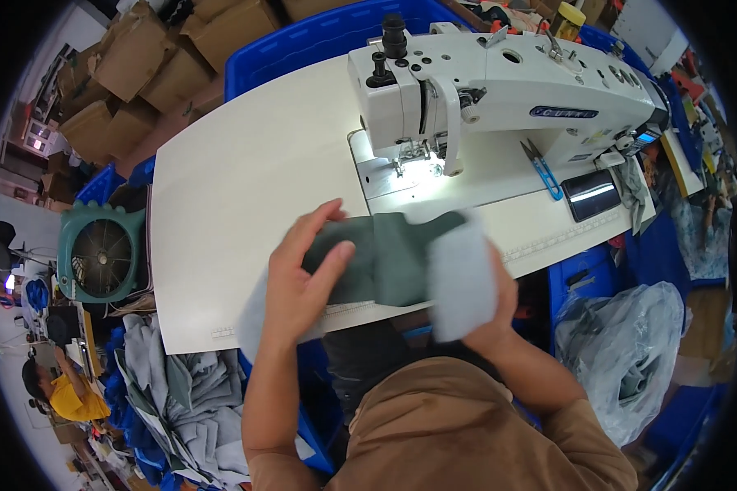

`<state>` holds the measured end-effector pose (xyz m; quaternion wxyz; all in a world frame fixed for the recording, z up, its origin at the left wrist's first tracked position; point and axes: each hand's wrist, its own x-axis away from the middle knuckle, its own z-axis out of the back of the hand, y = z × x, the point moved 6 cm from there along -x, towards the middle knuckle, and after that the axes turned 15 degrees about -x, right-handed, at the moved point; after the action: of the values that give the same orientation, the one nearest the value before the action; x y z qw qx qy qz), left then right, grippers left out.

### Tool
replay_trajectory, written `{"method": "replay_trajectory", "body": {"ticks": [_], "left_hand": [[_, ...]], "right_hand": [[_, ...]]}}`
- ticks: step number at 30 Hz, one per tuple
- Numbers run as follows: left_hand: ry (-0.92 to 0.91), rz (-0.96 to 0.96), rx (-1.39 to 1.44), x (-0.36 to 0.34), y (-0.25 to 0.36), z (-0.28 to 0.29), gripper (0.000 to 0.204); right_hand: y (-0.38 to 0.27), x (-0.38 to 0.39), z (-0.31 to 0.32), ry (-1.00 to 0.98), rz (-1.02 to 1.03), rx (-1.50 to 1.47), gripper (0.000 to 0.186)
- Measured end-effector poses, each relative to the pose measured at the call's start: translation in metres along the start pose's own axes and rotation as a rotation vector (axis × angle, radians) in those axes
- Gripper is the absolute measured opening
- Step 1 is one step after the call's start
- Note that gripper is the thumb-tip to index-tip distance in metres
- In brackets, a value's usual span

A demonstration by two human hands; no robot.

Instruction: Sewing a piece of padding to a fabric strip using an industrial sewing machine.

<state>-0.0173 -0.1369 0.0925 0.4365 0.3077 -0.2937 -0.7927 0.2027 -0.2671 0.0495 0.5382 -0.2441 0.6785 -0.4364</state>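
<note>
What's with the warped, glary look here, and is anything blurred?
In the head view: fisheye distortion bends the surroundings toward a dark rim; the right hand and pale fabric look motion-blurred; light glares beneath the sewing machine; the phone reflects light.

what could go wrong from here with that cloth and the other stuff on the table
The cloth, between the left hand and right hand, reaches past the table's front edge, so it might slip off if the hold loosened. The phone lies near that edge too and could get knocked down. The scissors lie beside it with their blades seemingly apart, so a stray finger might get nicked.
</note>
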Motion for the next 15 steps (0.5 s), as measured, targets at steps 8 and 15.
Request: {"method": "replay_trajectory", "body": {"ticks": [8,15], "left_hand": [[0.004,-0.212,-0.643,0.013,-0.06,-0.024,0.043],[0.004,-0.129,-0.683,0.005,-0.066,-0.027,0.04]], "right_hand": [[0.044,-0.015,0.09,0.471,-0.371,0.016,0.029],[0.039,-0.024,0.121,0.365,-0.276,0.358,0.062]]}}
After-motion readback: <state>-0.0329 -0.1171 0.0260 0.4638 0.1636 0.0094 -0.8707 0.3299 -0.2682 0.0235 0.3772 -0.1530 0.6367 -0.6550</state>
